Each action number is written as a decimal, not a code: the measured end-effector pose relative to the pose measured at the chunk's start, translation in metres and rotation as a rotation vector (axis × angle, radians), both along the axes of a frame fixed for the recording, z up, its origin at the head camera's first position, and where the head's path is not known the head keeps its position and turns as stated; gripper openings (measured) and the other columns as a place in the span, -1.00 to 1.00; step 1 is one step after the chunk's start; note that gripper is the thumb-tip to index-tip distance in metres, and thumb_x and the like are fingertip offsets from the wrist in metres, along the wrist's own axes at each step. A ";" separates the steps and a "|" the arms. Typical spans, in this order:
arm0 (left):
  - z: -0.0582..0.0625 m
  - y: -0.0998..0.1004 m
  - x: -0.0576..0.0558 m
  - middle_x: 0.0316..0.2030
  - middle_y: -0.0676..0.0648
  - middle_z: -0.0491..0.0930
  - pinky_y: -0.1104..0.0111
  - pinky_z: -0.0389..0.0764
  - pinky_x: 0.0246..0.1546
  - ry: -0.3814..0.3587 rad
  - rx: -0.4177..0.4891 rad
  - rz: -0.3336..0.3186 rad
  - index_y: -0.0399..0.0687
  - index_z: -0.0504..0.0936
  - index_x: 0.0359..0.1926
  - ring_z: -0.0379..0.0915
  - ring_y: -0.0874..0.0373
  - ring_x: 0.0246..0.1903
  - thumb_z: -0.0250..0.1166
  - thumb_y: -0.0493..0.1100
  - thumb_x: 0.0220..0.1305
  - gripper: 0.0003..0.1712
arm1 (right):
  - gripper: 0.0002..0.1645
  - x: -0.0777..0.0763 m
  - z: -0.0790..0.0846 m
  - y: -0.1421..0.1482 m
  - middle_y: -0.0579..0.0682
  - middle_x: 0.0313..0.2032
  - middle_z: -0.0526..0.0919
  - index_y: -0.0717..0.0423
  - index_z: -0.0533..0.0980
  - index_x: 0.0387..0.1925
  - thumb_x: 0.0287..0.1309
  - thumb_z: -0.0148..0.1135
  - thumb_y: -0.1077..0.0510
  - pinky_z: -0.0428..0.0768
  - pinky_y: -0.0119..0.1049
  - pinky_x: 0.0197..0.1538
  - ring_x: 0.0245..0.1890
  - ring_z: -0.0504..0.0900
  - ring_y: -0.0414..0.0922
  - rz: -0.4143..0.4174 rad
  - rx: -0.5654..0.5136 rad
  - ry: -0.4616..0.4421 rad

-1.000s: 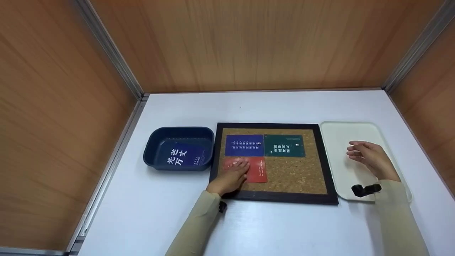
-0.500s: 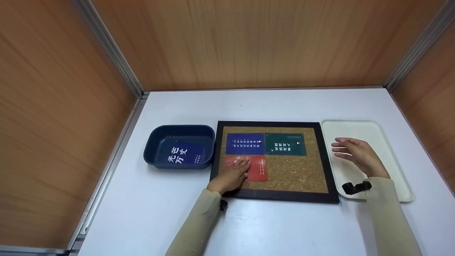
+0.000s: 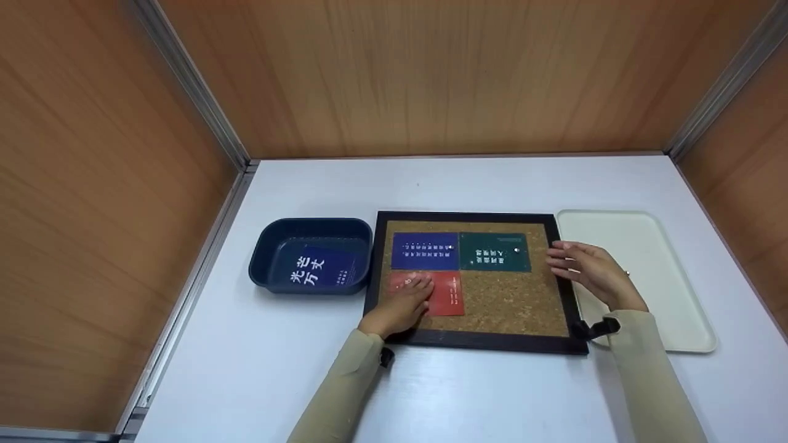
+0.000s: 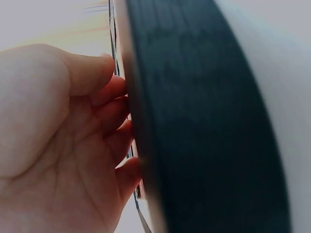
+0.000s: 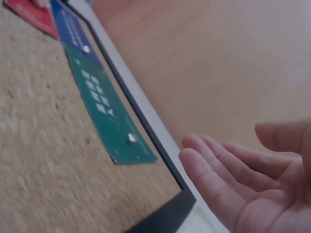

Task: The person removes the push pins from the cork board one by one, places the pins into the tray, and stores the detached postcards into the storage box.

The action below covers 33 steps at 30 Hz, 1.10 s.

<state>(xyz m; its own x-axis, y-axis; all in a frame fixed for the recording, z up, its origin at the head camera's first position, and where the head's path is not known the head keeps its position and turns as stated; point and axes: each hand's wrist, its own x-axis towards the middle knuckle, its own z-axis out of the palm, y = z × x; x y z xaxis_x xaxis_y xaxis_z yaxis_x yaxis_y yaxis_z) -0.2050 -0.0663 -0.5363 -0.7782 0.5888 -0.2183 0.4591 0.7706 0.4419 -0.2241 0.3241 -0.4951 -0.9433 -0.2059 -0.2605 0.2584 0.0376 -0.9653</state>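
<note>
My left hand (image 3: 399, 309) rests with extended fingers on a red card (image 3: 448, 295), which lies on the lower left of a black-framed cork board (image 3: 505, 304). Part of the card is hidden beneath that hand. The left wrist view shows the palm beside the board's dark frame (image 4: 204, 116). Over the board's right edge is my right hand (image 3: 594, 274), its fingers loosely bent and thumb apart; the right wrist view shows nothing between them. A blue card (image 3: 425, 251) and a green card (image 3: 492, 253) lie along the top, each with a shiny pin (image 5: 131, 139) near its right end.
Left of the board stands a dark blue tub (image 3: 261, 271) with a dark blue card (image 3: 326, 268) in it. A pale tray (image 3: 665, 289) lies to the right, partly behind my right hand; a tiny shiny object (image 3: 627, 272) shows there. Wooden panels (image 3: 455, 80) enclose the table.
My right hand has moved left from above the pale tray to the board's right edge. The left hand has stayed on the red card.
</note>
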 end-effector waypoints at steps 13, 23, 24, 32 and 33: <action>0.000 0.000 0.000 0.49 -0.03 0.01 0.18 0.01 0.50 -0.011 -0.002 0.003 -0.06 0.10 0.48 -0.14 0.06 0.50 -0.15 -0.11 0.53 -0.44 | -0.19 -0.006 -0.010 -0.035 0.39 0.36 0.21 0.44 0.00 0.41 0.44 -0.10 -0.08 0.60 -0.36 0.12 0.00 0.64 -0.27 0.019 -0.038 -0.053; -0.001 0.000 -0.002 0.50 -0.03 0.00 0.18 -0.01 0.50 -0.016 0.001 0.002 -0.07 0.09 0.48 -0.15 0.05 0.50 -0.16 -0.10 0.53 -0.44 | -0.25 -0.010 -0.020 -0.059 0.41 0.34 0.23 0.48 0.03 0.39 0.46 -0.11 -0.02 0.59 -0.30 0.15 0.08 0.62 -0.17 0.069 -0.106 -0.062; -0.001 0.000 -0.002 0.50 -0.03 -0.01 0.18 -0.01 0.50 -0.016 0.002 0.002 -0.07 0.09 0.48 -0.15 0.05 0.50 -0.16 -0.09 0.53 -0.44 | -0.25 -0.010 -0.021 -0.062 0.42 0.34 0.22 0.47 0.03 0.39 0.47 -0.11 -0.02 0.59 -0.30 0.15 0.09 0.61 -0.16 0.075 -0.108 -0.066; -0.001 0.000 -0.001 0.48 -0.09 0.04 0.13 0.03 0.49 0.018 -0.004 -0.028 -0.13 0.11 0.46 -0.10 -0.01 0.49 -0.14 -0.12 0.52 -0.44 | -0.30 -0.013 -0.028 -0.080 0.42 0.34 0.22 0.44 0.06 0.39 0.48 -0.14 0.00 0.57 -0.30 0.18 0.09 0.60 -0.18 0.095 -0.121 -0.101; -0.001 0.000 -0.001 0.48 -0.09 0.04 0.13 0.03 0.49 0.014 -0.004 -0.025 -0.12 0.11 0.47 -0.10 -0.01 0.49 -0.14 -0.12 0.52 -0.44 | -0.30 -0.013 -0.029 -0.082 0.41 0.34 0.23 0.44 0.06 0.39 0.48 -0.14 0.00 0.57 -0.29 0.18 0.08 0.60 -0.18 0.097 -0.124 -0.105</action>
<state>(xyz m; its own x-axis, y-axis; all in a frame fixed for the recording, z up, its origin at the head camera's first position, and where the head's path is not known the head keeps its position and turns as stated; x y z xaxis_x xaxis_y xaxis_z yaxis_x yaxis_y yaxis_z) -0.2062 -0.0662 -0.5371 -0.7667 0.6070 -0.2094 0.4842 0.7607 0.4322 -0.2374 0.2416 -0.5238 -0.8865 -0.3311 -0.3231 0.3586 -0.0505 -0.9321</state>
